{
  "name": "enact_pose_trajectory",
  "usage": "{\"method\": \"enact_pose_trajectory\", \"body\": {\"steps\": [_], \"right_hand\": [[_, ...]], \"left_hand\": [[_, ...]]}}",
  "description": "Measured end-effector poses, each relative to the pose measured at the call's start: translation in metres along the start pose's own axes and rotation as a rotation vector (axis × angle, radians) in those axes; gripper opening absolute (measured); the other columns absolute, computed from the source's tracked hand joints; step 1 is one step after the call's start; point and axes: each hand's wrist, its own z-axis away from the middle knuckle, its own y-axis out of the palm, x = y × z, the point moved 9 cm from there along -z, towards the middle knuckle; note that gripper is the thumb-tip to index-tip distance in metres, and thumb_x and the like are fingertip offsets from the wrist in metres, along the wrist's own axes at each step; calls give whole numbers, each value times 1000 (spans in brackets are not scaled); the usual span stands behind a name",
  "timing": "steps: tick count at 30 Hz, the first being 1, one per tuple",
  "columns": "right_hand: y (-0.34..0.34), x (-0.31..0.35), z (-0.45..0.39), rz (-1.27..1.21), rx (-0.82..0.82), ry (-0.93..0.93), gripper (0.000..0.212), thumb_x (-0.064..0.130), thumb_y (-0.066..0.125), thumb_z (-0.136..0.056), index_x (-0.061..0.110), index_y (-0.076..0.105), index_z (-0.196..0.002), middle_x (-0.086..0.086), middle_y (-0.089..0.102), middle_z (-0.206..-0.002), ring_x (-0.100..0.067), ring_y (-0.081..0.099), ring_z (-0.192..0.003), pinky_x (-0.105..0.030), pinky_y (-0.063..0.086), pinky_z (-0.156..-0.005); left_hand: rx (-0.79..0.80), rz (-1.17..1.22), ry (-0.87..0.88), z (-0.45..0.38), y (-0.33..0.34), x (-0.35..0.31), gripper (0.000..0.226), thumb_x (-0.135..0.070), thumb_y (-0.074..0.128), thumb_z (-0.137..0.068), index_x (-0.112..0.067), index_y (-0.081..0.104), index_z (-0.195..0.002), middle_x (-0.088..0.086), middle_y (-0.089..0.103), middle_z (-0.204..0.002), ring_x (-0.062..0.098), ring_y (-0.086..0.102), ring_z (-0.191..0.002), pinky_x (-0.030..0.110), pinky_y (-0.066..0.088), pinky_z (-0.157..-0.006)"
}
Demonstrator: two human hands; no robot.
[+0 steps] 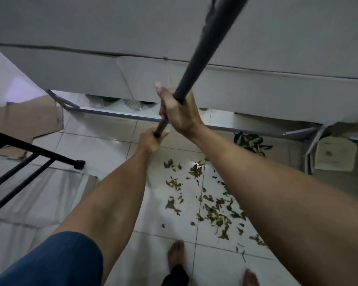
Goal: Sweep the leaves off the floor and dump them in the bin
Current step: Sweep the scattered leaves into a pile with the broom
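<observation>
Both hands are locked on one dark pole here, the broom handle [196, 65], which runs up and away toward the top edge; its upper stretch is blurred. The right hand [179, 114] wraps it higher up, fingers closed round the shaft, thumb poking up on the left side. The left hand [152, 141] grips the lower end just beneath, fist tight, the two hands nearly touching. The broom's head cannot be made out.

Down on the pale tiled floor [116, 147], the leaves [213, 205] lie scattered in a loose patch right of centre, between the two forearms and spreading under the right arm, some dry and curled. A leafy green sprig [250, 141] sits farther off, near a metal frame [310, 139] at the foot of a big white slab [91, 38]. Two bare feet [176, 256] stand at the near edge, close to the leaves. Far left there is flattened cardboard [27, 118]; nearer, a black metal rack [29, 153] juts in. A blue sleeve [56, 263] covers the left upper arm.
</observation>
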Motion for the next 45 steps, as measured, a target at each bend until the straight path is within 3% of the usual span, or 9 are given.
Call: {"method": "enact_pose_trajectory", "body": {"steps": [6,11,18,22,28,33,38,42,45], "right_hand": [[-7,-61,-16,-62,-31,29,51,42,48,-99,16,44,-55,0,37,-49,-16,37,-43,-34,39,-52],[-33,-75,-7,-78,-157,1,51,30,50,-98,26,47,-48,12,42,-42,-8,41,-40,-23,43,-50],[-61,-75,41,-26,-178,11,57,24,50,-99,28,53,-41,12,44,-42,-10,45,-42,-30,47,-56],[-89,-68,81,-35,-238,36,55,27,53,-97,26,50,-42,9,42,-43,-14,42,-43,-35,45,-56],[-122,-43,136,-19,-322,59,44,26,54,-93,21,47,-50,0,40,-47,-18,38,-42,-36,40,-50],[-131,-15,160,26,-325,33,41,28,55,-92,-1,55,-64,-12,41,-54,-25,36,-46,-50,35,-42],[-125,25,142,123,-303,-34,33,17,57,-94,8,52,-62,-4,38,-50,-17,34,-42,-35,28,-40],[-136,45,118,91,-351,-55,43,5,60,-96,17,45,-57,5,39,-46,-9,35,-40,-26,29,-42],[-152,41,105,40,-415,-72,48,0,60,-95,21,41,-56,7,36,-45,-10,32,-40,-25,27,-42]], "left_hand": [[152,42,23,-38,43,24,47,-65,58,-78,-26,70,-103,2,71,-101,22,65,-95,39,51,-90],[151,-24,33,-37,67,20,27,-31,58,-98,-12,71,-112,-8,62,-71,6,57,-63,20,41,-56],[243,24,19,16,103,5,29,-23,56,-101,2,68,-109,-2,58,-67,9,54,-59,20,40,-57],[294,21,35,54,132,-10,32,-22,56,-100,7,67,-109,25,68,-85,22,57,-64,28,48,-66],[353,27,39,111,173,-31,15,-15,56,-97,-13,68,-89,22,71,-93,37,69,-83,50,59,-77],[352,-36,147,140,184,-56,16,-14,56,-98,-7,63,-85,5,64,-78,17,58,-68,24,49,-57],[316,63,205,141,160,-95,38,-4,54,-98,-40,48,-84,-13,58,-94,6,60,-91,23,55,-89],[277,-19,289,117,147,-127,38,-10,55,-98,-38,45,-73,-18,51,-76,-5,50,-69,1,45,-59],[322,-125,306,84,154,-135,38,-19,53,-100,-24,47,-63,-6,48,-62,7,46,-58,17,39,-52]]}}
